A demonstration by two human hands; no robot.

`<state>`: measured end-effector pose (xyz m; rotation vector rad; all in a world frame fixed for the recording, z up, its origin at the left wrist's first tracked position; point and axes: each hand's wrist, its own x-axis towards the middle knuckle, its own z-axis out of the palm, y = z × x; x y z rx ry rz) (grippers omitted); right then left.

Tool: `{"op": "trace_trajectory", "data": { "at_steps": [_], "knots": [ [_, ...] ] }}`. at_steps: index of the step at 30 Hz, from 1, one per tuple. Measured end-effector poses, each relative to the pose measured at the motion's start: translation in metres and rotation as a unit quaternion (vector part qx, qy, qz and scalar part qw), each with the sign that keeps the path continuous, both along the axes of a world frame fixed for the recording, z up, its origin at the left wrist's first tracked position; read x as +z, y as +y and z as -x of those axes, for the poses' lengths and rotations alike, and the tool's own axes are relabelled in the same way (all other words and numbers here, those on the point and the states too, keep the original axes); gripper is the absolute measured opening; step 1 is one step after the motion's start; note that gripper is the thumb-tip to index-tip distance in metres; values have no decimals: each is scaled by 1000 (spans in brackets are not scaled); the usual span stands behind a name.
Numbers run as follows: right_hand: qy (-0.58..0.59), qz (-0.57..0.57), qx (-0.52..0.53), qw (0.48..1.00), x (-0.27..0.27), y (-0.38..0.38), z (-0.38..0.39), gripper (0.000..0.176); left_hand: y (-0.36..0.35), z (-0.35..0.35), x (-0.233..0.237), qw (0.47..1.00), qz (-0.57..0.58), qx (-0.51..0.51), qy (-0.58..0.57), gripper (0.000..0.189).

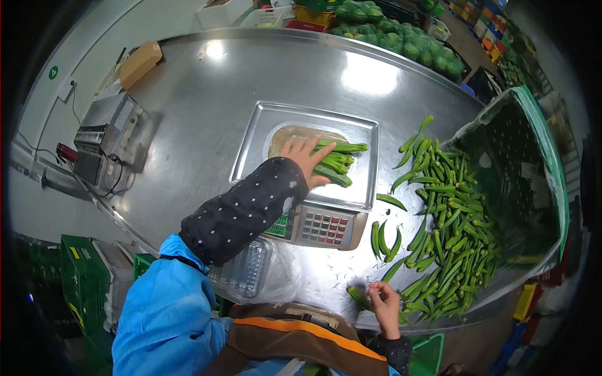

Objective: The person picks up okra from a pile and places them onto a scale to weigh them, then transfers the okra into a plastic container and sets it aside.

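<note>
My left hand (306,161) rests with fingers spread over a bunch of green okra (338,161) on the metal pan (351,197) of a weighing scale. A brownish patch or tray (282,143) shows partly beneath that hand. Near the table's front edge, my right hand (385,308) has thumb and fingers pinched together. Beside its fingertips is an okra pod (357,297); whether the fingers grip it or something smaller I cannot make out. A large heap of loose okra (448,232) spreads to the right, with a few separate pods (384,240) left of it.
The scale's keypad (323,227) faces me. Clear plastic trays (241,268) lie left of it. A boxy machine (106,141) stands at the left. A green-edged, lined crate (520,163) lies tipped beside the heap. Netted green produce (401,41) sits beyond the steel table (194,94).
</note>
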<state>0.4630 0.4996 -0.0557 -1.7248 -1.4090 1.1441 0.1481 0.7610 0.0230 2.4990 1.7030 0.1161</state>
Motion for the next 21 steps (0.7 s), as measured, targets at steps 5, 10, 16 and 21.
{"op": "trace_trajectory", "data": {
  "at_steps": [5, 10, 16, 21],
  "knots": [
    [-181, -182, 39, 966, 93, 115, 37, 23, -27, 32, 27, 983, -48, 26, -174, 80],
    [-212, -376, 154, 889, 127, 255, 95, 37, -18, 75, -6, 963, -124, 48, -236, 60],
    [-400, -371, 237, 804, 104, 303, 119, 28, -19, 52, 4, 970, -101, 65, -211, 49],
    [-202, -291, 309, 883, 84, 322, 126, 16, -25, 49, -2, 983, -24, 44, -178, 46]
  ]
}}
